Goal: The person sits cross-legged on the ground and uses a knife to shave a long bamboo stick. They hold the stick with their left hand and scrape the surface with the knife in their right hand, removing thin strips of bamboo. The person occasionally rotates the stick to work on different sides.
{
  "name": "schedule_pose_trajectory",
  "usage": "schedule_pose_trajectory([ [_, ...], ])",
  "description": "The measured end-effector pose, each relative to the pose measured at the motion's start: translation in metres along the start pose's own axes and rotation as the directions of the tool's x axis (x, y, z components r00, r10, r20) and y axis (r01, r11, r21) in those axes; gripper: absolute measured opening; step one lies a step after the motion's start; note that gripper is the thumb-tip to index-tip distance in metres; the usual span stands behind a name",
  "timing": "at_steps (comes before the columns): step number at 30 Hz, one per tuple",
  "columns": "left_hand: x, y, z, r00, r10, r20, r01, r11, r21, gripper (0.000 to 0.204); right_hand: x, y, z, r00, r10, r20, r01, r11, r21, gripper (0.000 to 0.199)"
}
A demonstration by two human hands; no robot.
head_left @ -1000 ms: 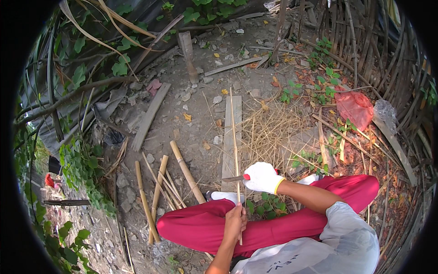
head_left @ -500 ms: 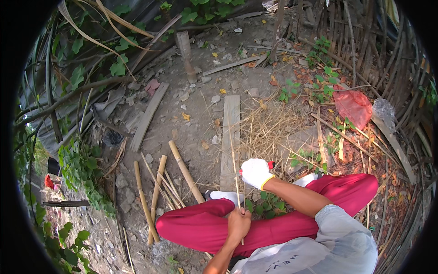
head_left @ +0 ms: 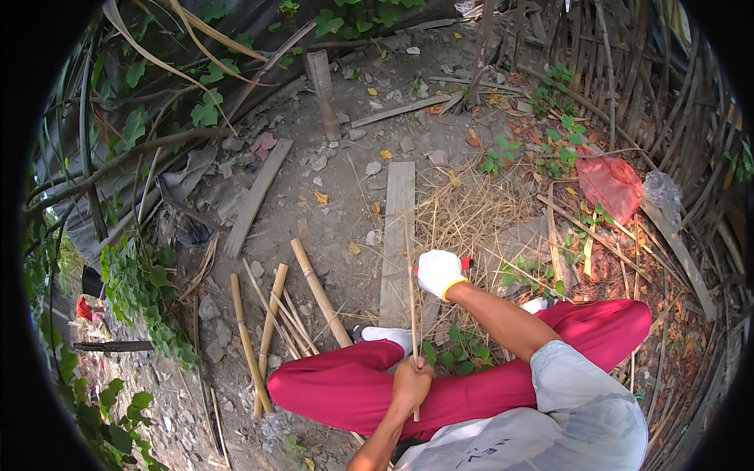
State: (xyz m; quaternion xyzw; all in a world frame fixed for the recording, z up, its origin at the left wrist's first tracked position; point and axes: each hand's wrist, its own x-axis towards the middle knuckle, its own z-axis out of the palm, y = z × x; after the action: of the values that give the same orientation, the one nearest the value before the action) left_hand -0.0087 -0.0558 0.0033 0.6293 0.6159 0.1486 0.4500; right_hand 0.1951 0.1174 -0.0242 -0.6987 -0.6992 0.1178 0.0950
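A thin bamboo strip (head_left: 411,294) stands lengthwise in front of me, its lower end over my lap and its far end above a wooden board (head_left: 397,204). Bare fingers of my left hand (head_left: 412,382) are wrapped round the strip near its lower end. Beside the strip's middle, my right hand (head_left: 441,273), in a white glove, is closed on a red-handled tool (head_left: 466,264). Bits of red show on both sides of the glove; the tool's working part is too small to make out.
Bamboo poles (head_left: 318,289) and thin strips lie left of my crossed legs. Pale shavings (head_left: 463,208) are heaped beside the board. Farther right are a red plastic bag (head_left: 609,187) and a stick fence (head_left: 581,71). A wooden stake (head_left: 322,94) stands at the back.
My gloved right hand has moved a little away from me along the strip, with the red-handled tool in it. My left hand keeps its hold in nearly the same place.
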Motion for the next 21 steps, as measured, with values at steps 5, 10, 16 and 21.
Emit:
schedule_pose_trajectory([
  [5,-0.01,-0.001,0.011,0.989,0.023,-0.145,0.01,0.974,0.224,0.014,0.0,-0.009,-0.004,0.999,0.016,0.044,-0.015,0.999,-0.034,0.025],
  [10,-0.05,0.0,0.025,0.998,0.013,0.061,-0.017,0.999,0.052,0.015,0.036,0.06,0.003,0.931,0.363,-0.042,-0.363,0.932,0.014,0.024],
  [16,-0.053,0.004,-0.015,0.993,-0.06,-0.099,0.057,0.998,-0.037,0.027,0.018,0.106,-0.072,0.925,0.338,-0.177,-0.331,0.941,0.066,0.023],
  [21,-0.034,0.029,-0.02,0.982,0.012,-0.189,-0.017,0.999,-0.026,0.029,-0.021,0.072,-0.077,0.981,0.169,-0.098,-0.153,0.976,0.153,0.032],
])
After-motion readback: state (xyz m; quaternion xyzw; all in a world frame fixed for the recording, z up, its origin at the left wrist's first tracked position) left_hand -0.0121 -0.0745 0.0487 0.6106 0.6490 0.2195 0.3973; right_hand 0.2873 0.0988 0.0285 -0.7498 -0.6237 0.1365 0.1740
